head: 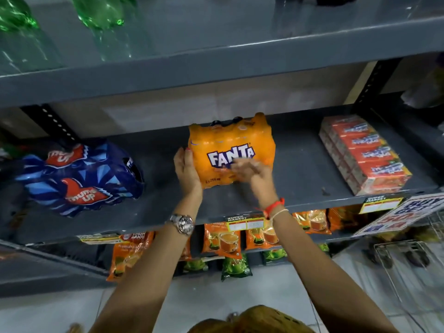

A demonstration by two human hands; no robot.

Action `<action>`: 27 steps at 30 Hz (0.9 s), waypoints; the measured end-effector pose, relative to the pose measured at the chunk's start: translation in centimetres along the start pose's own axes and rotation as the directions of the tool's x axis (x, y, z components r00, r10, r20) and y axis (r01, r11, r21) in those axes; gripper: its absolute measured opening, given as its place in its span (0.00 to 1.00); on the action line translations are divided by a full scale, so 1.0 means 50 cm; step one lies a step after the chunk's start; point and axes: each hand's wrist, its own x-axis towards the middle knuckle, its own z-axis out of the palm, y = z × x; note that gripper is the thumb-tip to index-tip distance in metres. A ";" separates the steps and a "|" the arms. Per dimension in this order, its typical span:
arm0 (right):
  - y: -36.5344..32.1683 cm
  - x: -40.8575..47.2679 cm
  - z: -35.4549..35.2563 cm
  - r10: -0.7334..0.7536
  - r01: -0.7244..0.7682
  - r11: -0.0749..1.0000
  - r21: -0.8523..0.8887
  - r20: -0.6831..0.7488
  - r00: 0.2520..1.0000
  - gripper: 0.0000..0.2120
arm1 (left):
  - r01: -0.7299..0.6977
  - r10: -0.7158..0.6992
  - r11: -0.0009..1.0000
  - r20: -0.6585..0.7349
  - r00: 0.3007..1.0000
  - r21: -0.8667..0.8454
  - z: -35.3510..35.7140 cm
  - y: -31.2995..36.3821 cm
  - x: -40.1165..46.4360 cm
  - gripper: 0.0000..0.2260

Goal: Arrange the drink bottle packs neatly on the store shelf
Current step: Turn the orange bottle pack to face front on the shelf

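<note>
Here, Fanta pack (230, 150) between both hands.

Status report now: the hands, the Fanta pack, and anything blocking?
Left hand on Fanta pack, right hand blurred at its front. Pack mid-shelf. Nothing blocking.

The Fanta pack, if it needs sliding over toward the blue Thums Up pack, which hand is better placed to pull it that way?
Probably the left hand. It lies flat against the Fanta pack's left side, toward the Thums Up pack. The right hand is blurred on the front face.
</note>
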 end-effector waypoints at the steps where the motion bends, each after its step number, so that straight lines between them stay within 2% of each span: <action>1: -0.002 0.013 -0.011 -0.014 0.018 1.000 0.016 -0.215 0.976 0.07 | -0.024 0.023 0.999 0.041 0.999 0.025 -0.002 -0.010 -0.007 0.23; 2: -0.002 0.027 -0.022 -0.042 0.029 0.999 -0.039 -0.404 0.914 0.06 | -0.047 0.043 0.998 0.083 0.996 0.043 -0.002 -0.018 -0.012 0.23; 3: -0.005 0.040 -0.030 -0.073 0.012 0.993 -0.118 -0.531 0.844 0.05 | -0.069 0.063 0.996 0.118 0.991 0.049 -0.003 -0.024 -0.012 0.23; 5: -0.007 0.055 -0.042 -0.115 -0.014 0.978 -0.206 -0.603 0.789 0.05 | -0.097 0.087 0.994 0.164 0.983 0.055 -0.003 -0.028 -0.013 0.22; 7: -0.002 0.064 -0.046 -0.104 -0.009 0.982 -0.188 -0.583 0.806 0.09 | -0.107 0.095 0.993 0.188 0.978 0.058 -0.004 -0.028 -0.011 0.23; 11: 0.026 0.062 -0.057 -0.064 -0.016 0.988 -0.152 -0.507 0.860 0.10 | -0.131 0.114 0.989 0.202 0.973 0.073 -0.004 -0.031 -0.009 0.24; 14: 0.028 0.057 -0.055 -0.077 -0.016 0.983 -0.182 -0.494 0.866 0.15 | -0.143 0.125 0.986 0.185 0.975 0.086 0.000 -0.033 -0.011 0.24; 18: 0.020 0.058 -0.060 -0.073 -0.028 0.979 -0.201 -0.477 0.876 0.15 | -0.134 0.117 0.987 0.166 0.979 0.092 0.004 -0.023 -0.024 0.24; 21: 0.019 0.053 -0.075 -0.048 -0.014 0.990 -0.139 -0.434 0.900 0.16 | -0.134 0.123 0.988 0.129 0.984 0.075 0.011 -0.014 -0.041 0.27; 22: 0.018 0.048 -0.082 -0.084 0.026 0.991 -0.133 -0.450 0.889 0.17 | -0.168 0.160 0.983 0.101 0.982 0.073 0.017 -0.007 -0.051 0.28; 24: -0.003 0.043 -0.106 -0.167 0.095 0.983 -0.156 -0.560 0.812 0.17 | -0.310 0.306 0.948 0.055 0.950 0.079 0.044 0.004 -0.074 0.28; 27: -0.027 0.028 -0.168 -0.189 -0.007 0.967 -0.254 -0.737 0.649 0.24 | -0.495 0.516 0.835 -0.033 0.856 0.240 0.105 0.013 -0.110 0.28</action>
